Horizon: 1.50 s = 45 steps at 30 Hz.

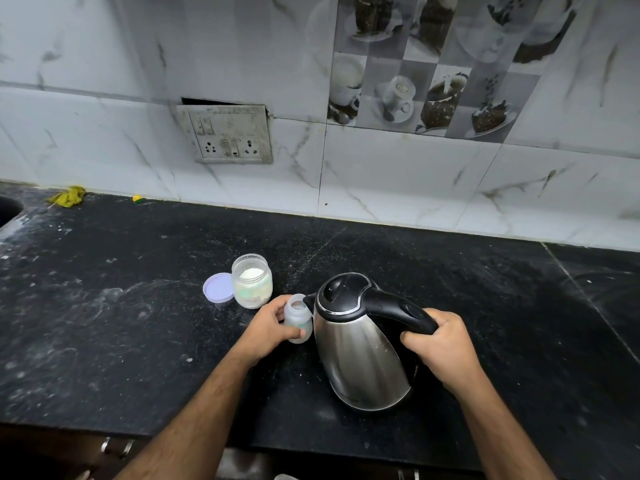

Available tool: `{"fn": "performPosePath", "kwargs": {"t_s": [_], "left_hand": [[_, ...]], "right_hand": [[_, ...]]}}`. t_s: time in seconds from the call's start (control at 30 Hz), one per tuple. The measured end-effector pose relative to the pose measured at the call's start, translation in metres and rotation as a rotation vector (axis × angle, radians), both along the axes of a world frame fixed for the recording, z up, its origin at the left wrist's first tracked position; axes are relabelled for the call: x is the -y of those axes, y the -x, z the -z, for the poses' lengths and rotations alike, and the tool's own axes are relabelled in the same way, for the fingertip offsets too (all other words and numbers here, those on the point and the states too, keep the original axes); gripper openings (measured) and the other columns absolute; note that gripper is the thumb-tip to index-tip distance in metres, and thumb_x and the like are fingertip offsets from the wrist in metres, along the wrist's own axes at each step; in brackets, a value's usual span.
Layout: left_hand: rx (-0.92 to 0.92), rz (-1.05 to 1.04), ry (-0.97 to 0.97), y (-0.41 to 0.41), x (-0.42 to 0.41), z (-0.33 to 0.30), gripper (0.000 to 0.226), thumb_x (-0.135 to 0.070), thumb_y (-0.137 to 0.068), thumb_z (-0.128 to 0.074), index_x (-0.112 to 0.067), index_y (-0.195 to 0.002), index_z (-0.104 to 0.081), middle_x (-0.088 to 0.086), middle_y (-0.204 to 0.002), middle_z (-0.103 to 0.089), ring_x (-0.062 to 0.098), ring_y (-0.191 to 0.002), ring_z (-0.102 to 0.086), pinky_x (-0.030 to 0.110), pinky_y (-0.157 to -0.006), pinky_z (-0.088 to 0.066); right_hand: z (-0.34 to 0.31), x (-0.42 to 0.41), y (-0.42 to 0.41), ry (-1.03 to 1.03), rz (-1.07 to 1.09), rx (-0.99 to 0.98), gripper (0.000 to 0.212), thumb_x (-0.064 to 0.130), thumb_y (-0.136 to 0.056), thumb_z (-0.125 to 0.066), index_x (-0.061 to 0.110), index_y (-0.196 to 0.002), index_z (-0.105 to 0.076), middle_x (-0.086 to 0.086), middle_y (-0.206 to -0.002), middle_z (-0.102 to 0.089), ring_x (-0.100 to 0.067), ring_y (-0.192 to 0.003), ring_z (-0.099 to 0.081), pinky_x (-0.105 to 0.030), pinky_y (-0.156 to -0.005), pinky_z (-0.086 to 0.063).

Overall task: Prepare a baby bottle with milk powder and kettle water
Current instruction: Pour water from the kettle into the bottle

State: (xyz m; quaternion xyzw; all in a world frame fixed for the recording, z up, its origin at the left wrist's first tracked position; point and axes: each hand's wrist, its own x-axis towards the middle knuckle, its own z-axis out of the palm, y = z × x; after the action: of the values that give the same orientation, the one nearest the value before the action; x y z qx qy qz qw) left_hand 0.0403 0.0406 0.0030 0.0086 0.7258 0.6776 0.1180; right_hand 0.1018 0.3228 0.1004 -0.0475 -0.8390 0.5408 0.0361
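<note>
A small clear baby bottle (298, 317) without a cap stands on the black counter (104, 323), and my left hand (266, 330) grips its side. A steel kettle (358, 348) with a black lid and handle is tilted to the left, its spout at the bottle's open mouth. My right hand (438, 348) grips the kettle's black handle. Just behind the bottle stands an open jar of white milk powder (251, 281). Its lilac lid (218, 288) lies flat to the jar's left.
A wall socket plate (227, 135) sits on the tiled wall behind. A yellow cloth (68, 196) and a small yellow item (138, 198) lie at the counter's back left, by a dark sink edge (8, 207). Drawer handles (116, 446) show below the front edge.
</note>
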Motion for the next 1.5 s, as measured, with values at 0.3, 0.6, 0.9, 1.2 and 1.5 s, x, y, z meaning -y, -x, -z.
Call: {"fn": "performPosePath", "kwargs": {"t_s": [0.3, 0.6, 0.9, 1.2, 1.5], "left_hand": [[0.002, -0.007, 0.049, 0.001, -0.006, 0.001, 0.062, 0.018, -0.07, -0.075, -0.008, -0.123, -0.058, 0.008, -0.117, -0.07, 0.017, -0.109, -0.065, 0.032, -0.098, -0.051], [0.045, -0.115, 0.087, 0.006, -0.006, 0.015, 0.057, 0.02, -0.07, -0.073, -0.009, -0.118, -0.058, 0.014, -0.114, -0.068, 0.022, -0.105, -0.062, 0.038, -0.101, -0.048], [0.052, -0.093, 0.148, 0.02, -0.013, 0.02, 0.055, 0.016, -0.069, -0.074, -0.015, -0.113, -0.058, 0.015, -0.114, -0.068, 0.021, -0.103, -0.062, 0.04, -0.1, -0.05], [0.057, -0.085, 0.224, 0.038, -0.012, 0.025, 0.055, 0.007, -0.067, -0.078, -0.018, -0.113, -0.06, 0.006, -0.111, -0.069, 0.02, -0.104, -0.064, 0.031, -0.095, -0.051], [0.007, 0.014, 0.285, 0.049, -0.002, 0.032, 0.052, -0.009, -0.061, -0.086, -0.032, -0.101, -0.062, -0.007, -0.101, -0.072, 0.007, -0.095, -0.066, 0.029, -0.092, -0.053]], "right_hand": [[0.023, -0.011, -0.006, 0.125, 0.071, -0.048, 0.019, 0.007, -0.055, -0.061, -0.006, -0.065, -0.052, 0.002, -0.046, -0.042, -0.012, -0.042, -0.038, -0.022, -0.042, -0.029], [0.006, -0.004, 0.02, 0.299, 0.16, -0.157, 0.013, 0.004, -0.057, -0.062, -0.001, -0.061, -0.051, 0.001, -0.036, -0.04, -0.011, -0.031, -0.034, -0.02, -0.036, -0.026], [-0.038, 0.014, 0.102, 0.318, 0.154, -0.284, 0.012, 0.004, -0.057, -0.063, 0.007, -0.059, -0.051, 0.001, -0.038, -0.039, -0.014, -0.032, -0.033, -0.022, -0.038, -0.024], [-0.036, 0.039, 0.188, 0.27, 0.163, -0.25, 0.014, 0.009, -0.055, -0.06, 0.009, -0.056, -0.046, -0.009, -0.05, -0.038, -0.018, -0.045, -0.034, -0.032, -0.045, -0.025], [0.001, 0.056, 0.24, 0.18, 0.154, -0.092, 0.015, 0.017, -0.051, -0.062, 0.026, -0.043, -0.054, 0.013, -0.037, -0.04, -0.009, -0.036, -0.036, -0.022, -0.042, -0.029]]}}
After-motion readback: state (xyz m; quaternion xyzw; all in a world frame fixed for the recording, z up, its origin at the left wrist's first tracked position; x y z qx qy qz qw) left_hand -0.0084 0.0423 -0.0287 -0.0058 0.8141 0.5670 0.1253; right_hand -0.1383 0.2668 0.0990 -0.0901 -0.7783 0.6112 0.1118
